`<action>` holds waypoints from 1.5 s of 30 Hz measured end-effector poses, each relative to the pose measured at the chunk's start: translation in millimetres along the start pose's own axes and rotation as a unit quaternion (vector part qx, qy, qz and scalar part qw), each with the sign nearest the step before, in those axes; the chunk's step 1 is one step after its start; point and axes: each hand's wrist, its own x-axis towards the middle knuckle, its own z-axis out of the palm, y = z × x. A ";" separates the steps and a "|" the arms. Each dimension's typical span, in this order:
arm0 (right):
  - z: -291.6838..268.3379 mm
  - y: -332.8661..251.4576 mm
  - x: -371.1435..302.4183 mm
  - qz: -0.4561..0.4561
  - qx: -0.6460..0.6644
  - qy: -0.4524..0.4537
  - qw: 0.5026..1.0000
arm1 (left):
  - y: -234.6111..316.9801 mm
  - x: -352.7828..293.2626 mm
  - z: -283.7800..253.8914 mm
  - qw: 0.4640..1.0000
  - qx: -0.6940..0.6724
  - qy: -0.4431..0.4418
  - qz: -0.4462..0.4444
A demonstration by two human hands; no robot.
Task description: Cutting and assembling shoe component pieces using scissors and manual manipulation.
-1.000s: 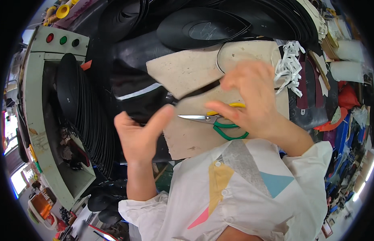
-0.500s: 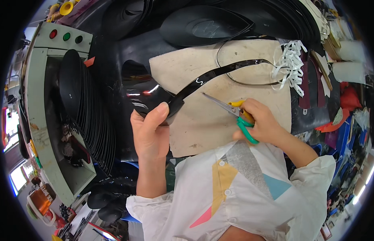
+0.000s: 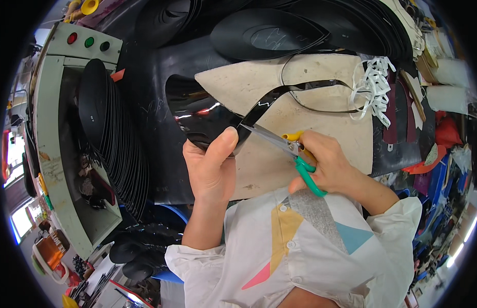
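Note:
My left hand (image 3: 212, 167) is closed around the lower edge of a glossy black curved piece (image 3: 197, 110), its thumb on top. From that edge a narrow shiny black strip (image 3: 272, 97) runs up and right across the beige board. My right hand (image 3: 325, 161) grips a pair of scissors (image 3: 294, 148) with one yellow and one green handle. Their blade tips lie at the strip where it meets the glossy piece, close to my left thumb. I cannot tell whether the blades have cut into it.
The beige board (image 3: 320, 123) lies on a black work surface. White ribbon scraps (image 3: 373, 87) sit at its right edge, beside dark red strips (image 3: 392, 120). Stacked black oval sheets (image 3: 269, 33) stand behind; more (image 3: 113, 138) lean by a grey metal box (image 3: 51, 118) with buttons.
The scissors have moved left and slightly down, so their tips now reach the strip. My left hand has shifted right with the glossy piece. The view has also shifted a little.

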 end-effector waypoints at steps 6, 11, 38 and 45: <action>-0.5 -0.7 4.2 -0.013 -0.012 0.011 1.000 | -2.1 0.1 2.0 1.000 -0.012 -0.005 0.006; -6.8 -5.4 2.6 0.033 -0.052 -0.018 0.998 | -0.7 -3.0 11.1 0.998 -0.031 0.047 0.006; -6.9 2.1 62.8 -0.185 0.014 0.074 0.980 | 5.1 159.7 49.0 0.750 0.600 -0.143 0.239; -41.9 -10.3 42.2 -0.157 -0.052 0.116 0.979 | -110.0 193.9 114.2 0.714 0.656 -0.237 0.070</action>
